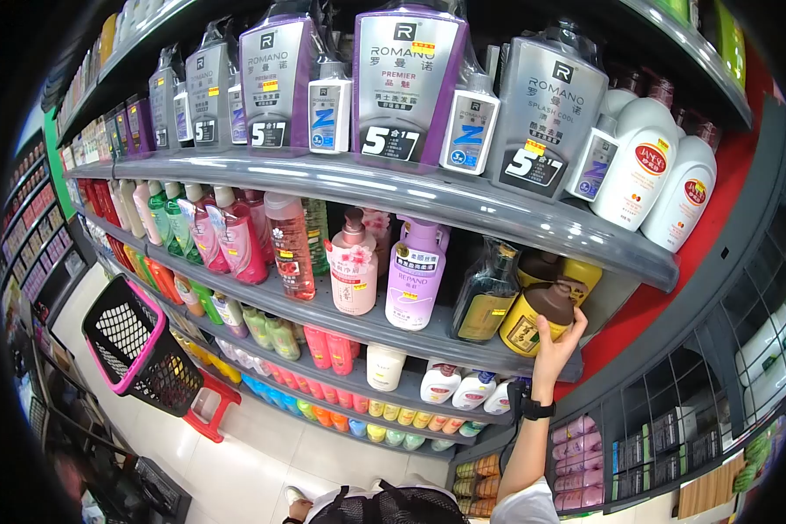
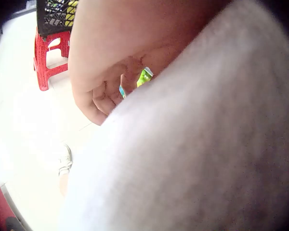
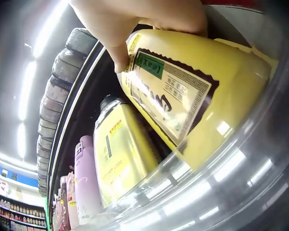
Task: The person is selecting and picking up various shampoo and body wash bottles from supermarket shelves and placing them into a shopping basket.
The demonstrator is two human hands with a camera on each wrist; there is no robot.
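Gripping the yellow bottle (image 1: 524, 327) near its upper end, thumb opposite fingers, the right hand (image 1: 561, 341) has its tilted long axis running downward, on the shelf's (image 1: 437, 341) right end; the left hand (image 2: 108, 82) hangs loosely curled, farther off.

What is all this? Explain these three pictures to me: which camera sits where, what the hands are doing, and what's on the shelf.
There is no machine here, just a person with a camera on the head and one on each wrist. The widest picture is the head's, looking forward and down. The right hand grips a yellow bottle, tilted at the shelf; the right wrist's picture shows it close up. Beside it stand a dark bottle, a purple bottle and a pink bottle. In the left wrist's picture, a sleeve partly covers the left hand, and nothing is clearly held.
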